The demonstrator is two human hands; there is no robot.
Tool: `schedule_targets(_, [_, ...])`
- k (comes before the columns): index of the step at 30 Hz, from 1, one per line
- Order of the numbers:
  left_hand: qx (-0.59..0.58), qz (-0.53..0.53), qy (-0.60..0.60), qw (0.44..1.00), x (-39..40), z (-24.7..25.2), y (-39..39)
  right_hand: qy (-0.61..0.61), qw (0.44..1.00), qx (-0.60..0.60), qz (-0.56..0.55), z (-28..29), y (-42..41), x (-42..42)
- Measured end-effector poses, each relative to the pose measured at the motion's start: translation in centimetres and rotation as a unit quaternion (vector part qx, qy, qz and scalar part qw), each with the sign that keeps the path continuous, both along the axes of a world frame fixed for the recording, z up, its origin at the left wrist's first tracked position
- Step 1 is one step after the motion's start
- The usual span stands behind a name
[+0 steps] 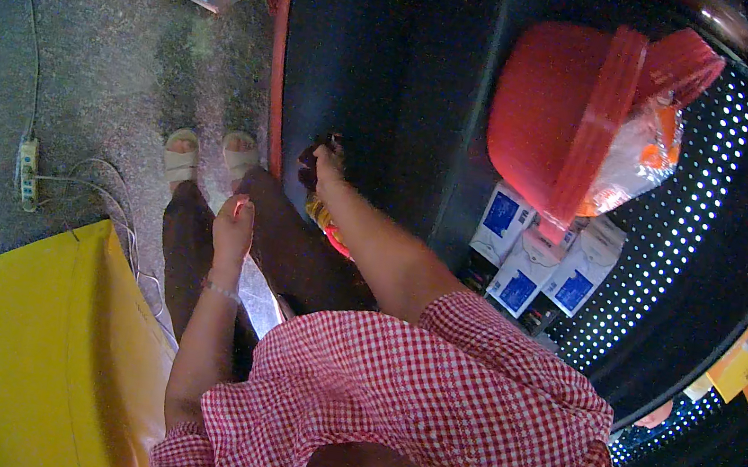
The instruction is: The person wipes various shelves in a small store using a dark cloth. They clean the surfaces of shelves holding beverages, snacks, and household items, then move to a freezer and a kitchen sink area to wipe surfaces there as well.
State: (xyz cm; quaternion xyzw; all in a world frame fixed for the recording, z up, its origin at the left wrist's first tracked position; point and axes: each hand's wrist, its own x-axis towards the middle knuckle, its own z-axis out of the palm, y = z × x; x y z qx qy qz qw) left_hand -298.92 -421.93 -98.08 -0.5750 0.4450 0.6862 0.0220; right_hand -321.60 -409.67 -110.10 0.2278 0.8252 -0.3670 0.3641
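Note:
My left hand (pixel 234 224), with a band on its wrist, hangs above the floor beside my legs. Its fingers look curled in, and a small pinkish bright spot shows at them; no held object can be made out. My right hand (pixel 330 164) reaches forward along a dark panel, closed around a small dark object (pixel 310 160) whose kind is unclear. Just below that hand, partly hidden by my forearm, are a yellow patterned item (pixel 316 210) and a glowing red curved edge (pixel 338 241).
Right: red plastic baskets (pixel 541 114) with a shiny package (pixel 643 157), white-and-blue boxes (pixel 518 282), perforated panel (pixel 704 179). Left: yellow covered block (pixel 7 340), power strip (pixel 28 174) and loose cables on the floor. A red upright edge (pixel 277 76) stands ahead.

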Motion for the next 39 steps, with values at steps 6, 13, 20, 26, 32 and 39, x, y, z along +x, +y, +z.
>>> schedule_targets(6, [-0.003, -0.069, -0.033, 0.997, -0.8, 2.0, -1.7, -0.018, 0.962, 0.11, -0.251, 1.2, -1.8, -2.0])
schedule_targets(13, [0.015, -0.11, 0.007, 0.994, -1.6, 5.8, -3.9, 0.131, 0.971, 0.177, -0.097, -1.4, -1.1, -5.7])
schedule_targets(20, [-0.005, -0.142, 0.03, 0.989, -2.3, 6.6, -5.6, 0.354, 0.853, 0.311, 0.225, -6.1, -15.5, -10.8])
schedule_targets(26, [0.015, -0.129, 0.043, 0.991, -2.4, 6.5, -4.9, 0.484, 0.79, 0.072, 0.37, -5.9, -29.5, -9.0])
schedule_targets(32, [-0.006, -0.128, 0.021, 0.992, -1.9, 5.9, -5.3, 0.306, 0.881, -0.191, 0.304, 0.0, -21.6, -4.2])
schedule_targets(39, [0.023, -0.124, 0.054, 0.991, -2.4, 8.2, -8.3, 0.245, 0.951, 0.189, -0.013, -4.9, -4.1, -18.2])
